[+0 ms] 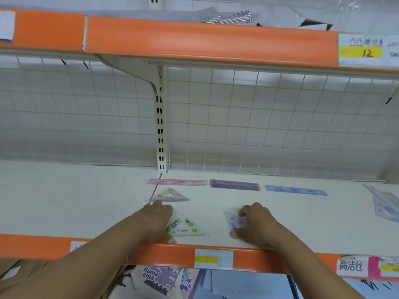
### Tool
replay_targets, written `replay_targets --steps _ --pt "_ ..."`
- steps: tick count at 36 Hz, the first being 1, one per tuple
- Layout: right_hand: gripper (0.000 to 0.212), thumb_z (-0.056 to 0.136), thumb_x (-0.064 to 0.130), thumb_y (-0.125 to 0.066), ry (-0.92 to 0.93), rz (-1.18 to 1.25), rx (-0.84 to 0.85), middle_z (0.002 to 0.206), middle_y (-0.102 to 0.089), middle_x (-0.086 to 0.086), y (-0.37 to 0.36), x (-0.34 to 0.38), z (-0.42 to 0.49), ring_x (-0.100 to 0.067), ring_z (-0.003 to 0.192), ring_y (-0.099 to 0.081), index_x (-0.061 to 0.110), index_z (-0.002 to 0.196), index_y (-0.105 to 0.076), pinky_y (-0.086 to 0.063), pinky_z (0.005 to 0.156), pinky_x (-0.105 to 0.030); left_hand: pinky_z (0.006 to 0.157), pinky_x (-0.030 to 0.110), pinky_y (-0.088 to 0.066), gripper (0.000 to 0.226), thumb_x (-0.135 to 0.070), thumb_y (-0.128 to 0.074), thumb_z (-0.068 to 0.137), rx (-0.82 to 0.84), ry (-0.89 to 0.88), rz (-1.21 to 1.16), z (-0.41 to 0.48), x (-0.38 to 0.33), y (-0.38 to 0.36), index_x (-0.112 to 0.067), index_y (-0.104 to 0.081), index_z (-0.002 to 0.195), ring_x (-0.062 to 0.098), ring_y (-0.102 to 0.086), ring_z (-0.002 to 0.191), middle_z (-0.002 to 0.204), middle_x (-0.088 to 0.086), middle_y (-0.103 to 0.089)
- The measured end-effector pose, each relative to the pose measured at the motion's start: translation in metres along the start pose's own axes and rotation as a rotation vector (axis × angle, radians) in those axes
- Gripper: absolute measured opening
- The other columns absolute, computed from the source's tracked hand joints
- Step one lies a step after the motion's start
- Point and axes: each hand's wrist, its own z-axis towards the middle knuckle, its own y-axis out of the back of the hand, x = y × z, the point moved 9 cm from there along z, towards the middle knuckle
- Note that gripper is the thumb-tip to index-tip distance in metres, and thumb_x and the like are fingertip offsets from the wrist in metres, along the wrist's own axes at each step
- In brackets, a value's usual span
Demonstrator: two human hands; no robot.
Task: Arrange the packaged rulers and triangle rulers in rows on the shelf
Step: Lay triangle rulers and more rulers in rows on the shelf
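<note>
Reaching with both arms over the orange edge [259, 261] onto the shelf [75, 201], hands apart. With the left hand [155, 220], resting beside the green triangle ruler [189, 228], just in front of the clear triangle ruler [169, 196]; cannot tell if gripping. With the right hand [258, 223], fingers curled, pinching the blue triangle ruler [234, 222], likely to line it up in the same row. Behind, set in a row: pink ruler [177, 181], purple ruler [235, 184], blue ruler [295, 190].

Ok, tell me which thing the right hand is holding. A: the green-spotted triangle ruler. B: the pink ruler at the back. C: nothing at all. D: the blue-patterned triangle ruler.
D: the right hand pinches the blue-patterned triangle ruler with fingers and thumb, while the green-spotted triangle ruler lies over by the left hand.
</note>
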Motion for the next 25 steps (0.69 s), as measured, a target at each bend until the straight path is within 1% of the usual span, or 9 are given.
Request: replay_targets --steps 3,7,10,12,15,18,20,22,25 --pt "0.062 0.078 0.049 -0.068 -0.010 -0.031 0.030 0.129 -0.045 -0.004 -0.001 -0.001 0.003 -0.022 0.119 -0.044 0.020 0.129 -0.049 -0.041 0.098 -0.031 0.102 0.036 -0.042 0.071 -0.048 -0.069 0.080 -0.003 -0.005 0.007 0.000 0.000 0.000 -0.019 -0.037 0.137 0.023 -0.045 0.124 0.139 0.006 -0.035" --pt "0.038 0.086 0.033 -0.060 0.037 -0.099 0.056 0.126 -0.047 -0.003 0.000 0.004 0.005 -0.024 0.118 -0.043 0.022 0.122 -0.057 -0.042 0.099 -0.033 0.102 0.036 -0.042 0.072 -0.049 -0.069 0.080 -0.007 -0.007 0.009 0.000 0.000 0.000 -0.019 -0.037 0.137 0.023 -0.045 0.123 0.138 0.006 -0.036" --pt "0.034 0.090 0.017 -0.053 0.114 -0.067 0.058 0.125 -0.045 0.000 -0.002 0.005 0.004 -0.022 0.119 -0.041 0.028 0.122 -0.057 -0.039 0.100 -0.030 0.102 0.037 -0.042 0.072 -0.049 -0.070 0.080 -0.004 -0.004 0.009 0.000 0.000 0.000 -0.019 -0.037 0.136 0.024 -0.044 0.123 0.138 0.006 -0.036" --pt "0.035 0.088 0.009 -0.052 0.147 -0.036 0.002 0.121 -0.045 0.001 0.000 0.005 0.005 -0.020 0.117 -0.044 0.027 0.117 -0.061 -0.039 0.097 -0.025 0.102 0.037 -0.042 0.072 -0.049 -0.069 0.080 -0.001 -0.005 0.009 0.000 0.000 -0.001 -0.019 -0.037 0.137 0.024 -0.044 0.124 0.138 0.006 -0.036" --pt "0.036 0.083 0.002 -0.052 0.083 0.054 -0.193 0.117 -0.052 -0.003 0.013 -0.008 0.006 -0.021 0.111 -0.052 0.021 0.111 -0.065 -0.040 0.090 -0.022 0.103 0.037 -0.042 0.073 -0.049 -0.069 0.080 0.001 -0.002 0.005 0.000 0.000 -0.001 -0.019 -0.037 0.138 0.024 -0.044 0.124 0.139 0.006 -0.035" --pt "0.023 0.094 0.018 -0.046 -0.062 0.069 -0.389 0.109 -0.057 -0.007 0.030 -0.025 0.001 -0.024 0.101 -0.058 0.014 0.109 -0.062 -0.044 0.081 -0.028 0.103 0.037 -0.042 0.073 -0.049 -0.070 0.080 0.003 -0.002 0.000 0.000 0.000 -0.001 -0.019 -0.037 0.138 0.024 -0.044 0.124 0.139 0.006 -0.035" --pt "0.037 0.097 0.043 -0.039 -0.124 0.013 -0.401 0.107 -0.057 -0.006 0.033 -0.026 -0.003 -0.024 0.098 -0.058 0.013 0.103 -0.059 -0.043 0.074 -0.029 0.103 0.036 -0.042 0.074 -0.049 -0.070 0.080 0.006 -0.001 0.002 0.000 0.000 -0.001 -0.018 -0.036 0.138 0.024 -0.044 0.125 0.139 0.006 -0.035" --pt "0.058 0.092 0.064 -0.033 -0.153 -0.075 -0.355 0.109 -0.055 -0.005 0.029 -0.022 -0.002 -0.024 0.102 -0.056 0.015 0.104 -0.059 -0.042 0.075 -0.031 0.104 0.036 -0.041 0.075 -0.049 -0.070 0.080 0.008 -0.001 0.005 0.000 0.000 0.000 -0.018 -0.036 0.139 0.024 -0.043 0.126 0.139 0.006 -0.035" --pt "0.073 0.083 0.077 -0.030 -0.165 -0.131 -0.296 0.113 -0.052 -0.003 0.018 -0.017 0.003 -0.023 0.106 -0.054 0.016 0.108 -0.060 -0.043 0.078 -0.033 0.104 0.036 -0.041 0.075 -0.050 -0.070 0.080 0.009 -0.004 0.006 0.000 -0.001 0.000 -0.018 -0.036 0.139 0.024 -0.043 0.125 0.139 0.007 -0.035"
